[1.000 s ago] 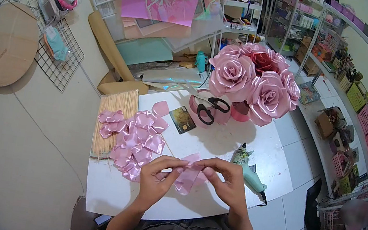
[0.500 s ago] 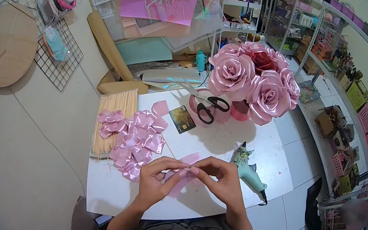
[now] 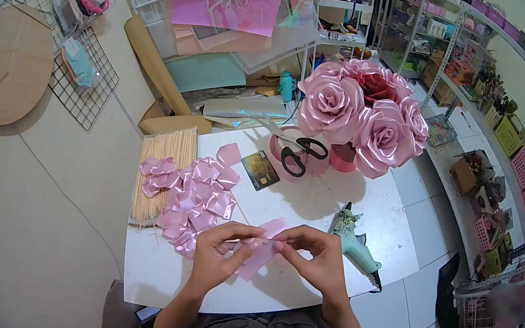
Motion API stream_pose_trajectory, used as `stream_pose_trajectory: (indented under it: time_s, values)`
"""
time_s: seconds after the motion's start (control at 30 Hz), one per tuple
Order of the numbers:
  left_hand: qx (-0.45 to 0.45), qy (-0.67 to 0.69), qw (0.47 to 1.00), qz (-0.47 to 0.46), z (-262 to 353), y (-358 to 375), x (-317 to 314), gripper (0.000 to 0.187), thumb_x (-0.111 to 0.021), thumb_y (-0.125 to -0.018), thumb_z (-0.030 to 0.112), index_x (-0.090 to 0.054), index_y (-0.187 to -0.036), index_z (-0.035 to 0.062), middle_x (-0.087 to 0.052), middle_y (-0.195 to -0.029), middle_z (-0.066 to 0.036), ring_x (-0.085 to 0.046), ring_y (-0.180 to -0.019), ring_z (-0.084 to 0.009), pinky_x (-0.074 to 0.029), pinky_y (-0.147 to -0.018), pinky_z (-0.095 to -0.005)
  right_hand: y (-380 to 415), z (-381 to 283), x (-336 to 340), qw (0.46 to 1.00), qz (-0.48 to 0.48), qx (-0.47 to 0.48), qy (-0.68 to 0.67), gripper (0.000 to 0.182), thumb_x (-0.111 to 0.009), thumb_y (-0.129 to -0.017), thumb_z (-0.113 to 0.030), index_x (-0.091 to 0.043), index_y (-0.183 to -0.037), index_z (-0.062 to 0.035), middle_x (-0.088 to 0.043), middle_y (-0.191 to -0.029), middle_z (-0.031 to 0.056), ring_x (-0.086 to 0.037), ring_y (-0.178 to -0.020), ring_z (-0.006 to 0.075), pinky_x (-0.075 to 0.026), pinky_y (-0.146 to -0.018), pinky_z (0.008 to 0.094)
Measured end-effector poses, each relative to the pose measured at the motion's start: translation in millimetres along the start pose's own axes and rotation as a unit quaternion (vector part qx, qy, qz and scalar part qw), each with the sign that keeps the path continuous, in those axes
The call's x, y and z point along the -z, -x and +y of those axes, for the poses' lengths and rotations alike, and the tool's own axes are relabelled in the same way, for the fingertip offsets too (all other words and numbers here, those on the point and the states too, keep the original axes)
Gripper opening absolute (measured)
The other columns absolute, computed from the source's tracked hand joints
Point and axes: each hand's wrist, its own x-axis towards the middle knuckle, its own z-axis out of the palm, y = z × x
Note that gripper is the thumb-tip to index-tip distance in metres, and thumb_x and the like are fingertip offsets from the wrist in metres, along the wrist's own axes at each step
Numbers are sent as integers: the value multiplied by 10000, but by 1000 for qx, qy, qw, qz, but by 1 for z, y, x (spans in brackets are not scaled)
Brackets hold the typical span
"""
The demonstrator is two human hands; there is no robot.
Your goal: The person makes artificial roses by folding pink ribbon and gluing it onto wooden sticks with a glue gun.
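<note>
A strip of pink satin ribbon (image 3: 252,268) hangs between my two hands, just above the white table. My right hand (image 3: 317,262) pinches its upper part between thumb and forefinger. My left hand (image 3: 218,255) has its curled fingers and thumb at the ribbon's left edge, partly hiding it. A thin stick (image 3: 240,208) lies just beyond my fingers. Left of my hands is a pile of shiny pink ribbon petals (image 3: 190,204), partly resting on a bundle of thin wooden sticks (image 3: 169,141). To the right, a mint-green glue gun (image 3: 357,248) lies on the table.
Black-handled scissors (image 3: 295,154) rest on pink ribbon rolls at the back of the white table (image 3: 186,287). Near them lies a dark card (image 3: 260,170). Large ribbon roses (image 3: 360,118) stand at the far right. Shelves (image 3: 447,160) with baskets line the right side.
My left thumb and forefinger have moved slightly left, away from the right fingertips. More of the ribbon strip shows between the hands.
</note>
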Motion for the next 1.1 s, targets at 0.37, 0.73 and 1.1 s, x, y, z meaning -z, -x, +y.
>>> stream_pose_trajectory:
  time_s: [0.37, 0.73, 1.1]
  values:
    - [37, -62, 994, -77, 1, 1, 6, 219, -637, -714, 23, -630, -933, 13, -635, -863, -104, -608, -733, -125, -491, -680, -227, 2, -4, 10, 999, -16, 12, 38, 121, -611, -726, 12, -601, -842, 44, -619, -794, 84, -580, -723, 116, -459, -684, 232]
    - [-8, -65, 996, -65, 0, 0, 3, 187, -584, -702, -75, -650, -857, 7, -634, -794, -93, -611, -720, -131, -496, -665, -221, -7, 6, 10, 992, -51, -46, -103, 155, -641, -755, -120, -571, -795, 12, -579, -725, 21, -547, -691, 65, -436, -640, 193]
    - [-24, -16, 999, -37, -4, 1, 3, 189, -582, -690, -91, -637, -855, -17, -621, -824, -108, -600, -779, -148, -501, -685, -232, -4, -5, 3, 996, -45, -42, -70, 222, -701, -691, -96, -534, -819, -24, -562, -760, 15, -534, -712, 64, -428, -649, 188]
